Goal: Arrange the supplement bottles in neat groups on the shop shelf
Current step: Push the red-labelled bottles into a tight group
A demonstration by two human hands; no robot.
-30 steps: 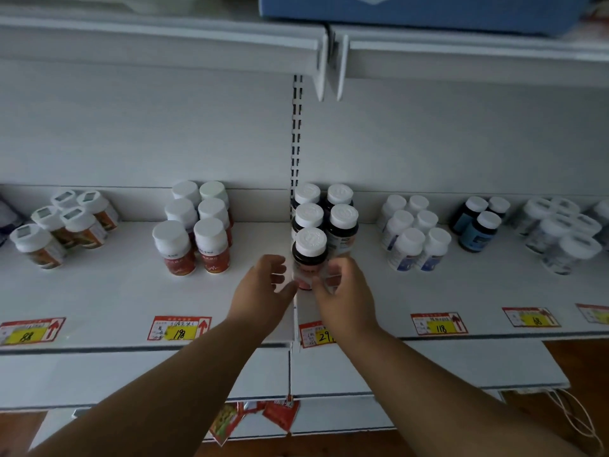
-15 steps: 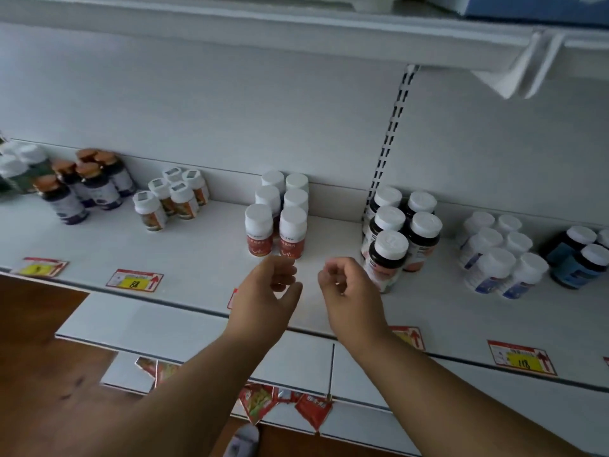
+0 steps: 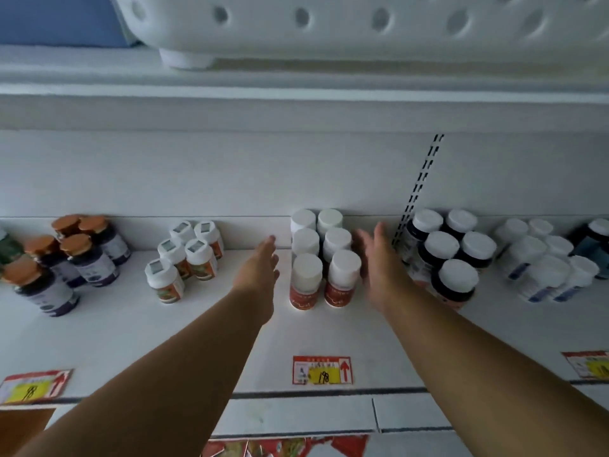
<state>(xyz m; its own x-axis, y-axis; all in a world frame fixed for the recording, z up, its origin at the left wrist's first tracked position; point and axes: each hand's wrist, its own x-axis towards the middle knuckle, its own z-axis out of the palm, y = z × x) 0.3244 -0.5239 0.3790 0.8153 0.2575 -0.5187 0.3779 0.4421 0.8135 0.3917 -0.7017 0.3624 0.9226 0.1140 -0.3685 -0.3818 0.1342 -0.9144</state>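
Supplement bottles with red labels and white caps (image 3: 321, 258) sit between my two hands, a block of six in two columns running back to the shelf's rear wall. My left grip (image 3: 260, 270) is wide, fingers straight and pointing toward the back, just beside the left column but apart from it as far as I can tell. My right grip (image 3: 379, 258) is also wide, palm turned inward toward the right column; it is very near the front bottle, though I cannot tell if it touches. Neither grip holds anything.

Moving outward, this red-labelled block already looks square and tight, so I judge it close to done, needing at most a squeeze from both sides. To the right, the dark bottles with white caps (image 3: 445, 255) stand in a compact cluster, with one bottle in front of the rest. Beyond them the pale white bottles (image 3: 540, 262) also look grouped. To the left, the small bottles with window caps (image 3: 184, 255) are loosely staggered, and the orange-capped dark bottles (image 3: 66, 258) are spread and uneven. I judge those two left groups as the work remaining. A price tag (image 3: 322, 370) sits on the shelf (image 3: 197, 341) edge below the block
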